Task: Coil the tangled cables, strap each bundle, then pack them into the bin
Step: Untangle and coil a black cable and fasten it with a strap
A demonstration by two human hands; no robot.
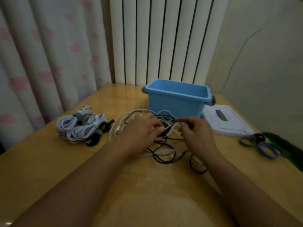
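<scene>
A tangle of black and white cables (161, 145) lies on the wooden table (49, 161) in front of the blue bin (176, 102). My left hand (139, 133) lies over the tangle's left side, its fingers curled into the strands. My right hand (196, 133) pinches a cable end at the tangle's right side. Several coiled, strapped bundles (82, 126), white and black, sit together at the left of the table. The bin stands upright behind the tangle, and what shows of its inside holds nothing.
A white flat lid-like object (227, 122) lies right of the bin. Loose strap rings (259, 143), dark and blue, sit near the table's right edge beside a dark green item (285, 148). A curtain and a radiator stand behind the table.
</scene>
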